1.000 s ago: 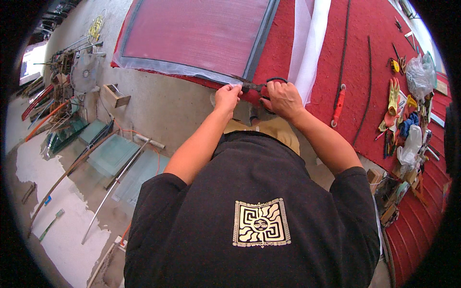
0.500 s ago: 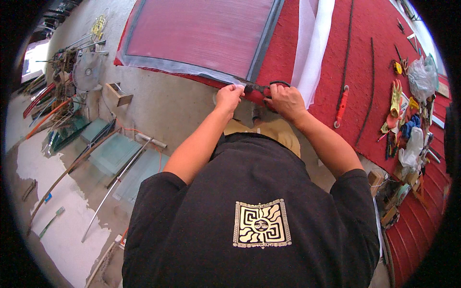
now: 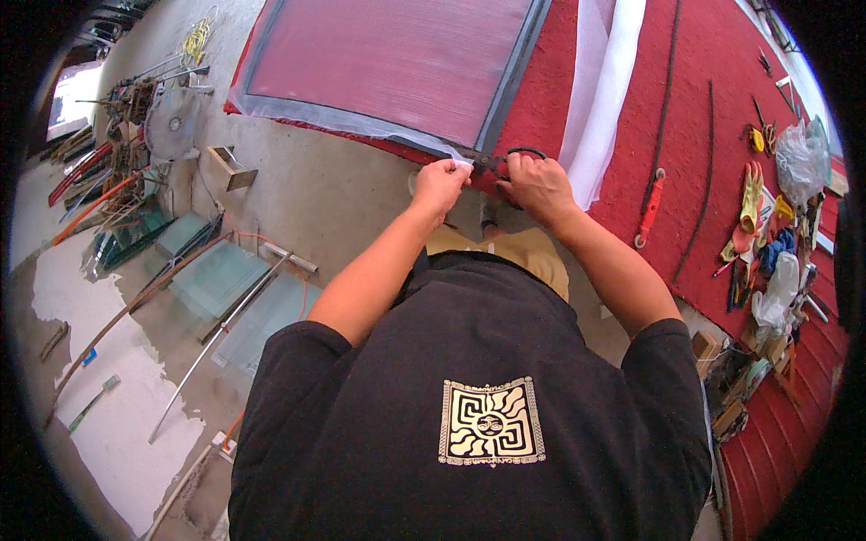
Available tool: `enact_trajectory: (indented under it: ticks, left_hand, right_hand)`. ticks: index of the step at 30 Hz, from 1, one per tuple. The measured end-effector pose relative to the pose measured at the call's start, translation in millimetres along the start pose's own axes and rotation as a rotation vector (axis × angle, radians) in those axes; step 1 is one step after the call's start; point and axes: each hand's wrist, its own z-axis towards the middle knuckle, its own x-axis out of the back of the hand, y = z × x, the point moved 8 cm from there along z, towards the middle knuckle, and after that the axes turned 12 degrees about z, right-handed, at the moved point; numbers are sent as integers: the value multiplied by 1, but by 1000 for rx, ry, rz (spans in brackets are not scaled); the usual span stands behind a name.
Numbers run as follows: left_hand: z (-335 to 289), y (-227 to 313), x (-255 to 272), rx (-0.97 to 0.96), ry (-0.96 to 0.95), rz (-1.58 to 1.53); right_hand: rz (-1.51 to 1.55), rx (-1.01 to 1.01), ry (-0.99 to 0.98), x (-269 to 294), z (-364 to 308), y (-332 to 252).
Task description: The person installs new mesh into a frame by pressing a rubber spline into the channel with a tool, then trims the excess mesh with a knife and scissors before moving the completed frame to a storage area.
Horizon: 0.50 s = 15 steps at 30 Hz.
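Note:
My left hand (image 3: 442, 187) is closed in a pinch on the loose edge of white mesh (image 3: 316, 115). That mesh is stretched over a dark grey rectangular frame (image 3: 511, 90) and sticks out past its near side. Close beside it, my right hand (image 3: 541, 185) grips a red and black hand tool (image 3: 488, 176) from above. The tool's dark front end lies at the frame's near right corner, by my left fingertips. A dark loop, perhaps a cord, curves behind the right hand. The tool's exact kind cannot be made out.
The frame lies on a red-covered table (image 3: 622, 167). A white mesh strip (image 3: 600, 99), a dark rod (image 3: 696, 189) and a red-handled tool (image 3: 651, 207) lie right of it. Gloves (image 3: 750, 198) and plastic bags (image 3: 801, 162) crowd the far right. Glass sheets (image 3: 216, 279) lie on the left floor.
The whole view has shifted slightly, so the frame and table sit a little further right. Both hands keep their holds at the same corner of the frame.

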Motion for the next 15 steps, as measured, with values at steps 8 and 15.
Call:
enact_trajectory:
  ticks: [8,15]
  left_hand:
    - [-16,13,13,-122,8,162]
    - [-21,-1,17,-91,-44,99]
  right_hand:
    - [-19,18,-41,-7,32,-16]
    - [29,-31,-91,-12,38,-12]
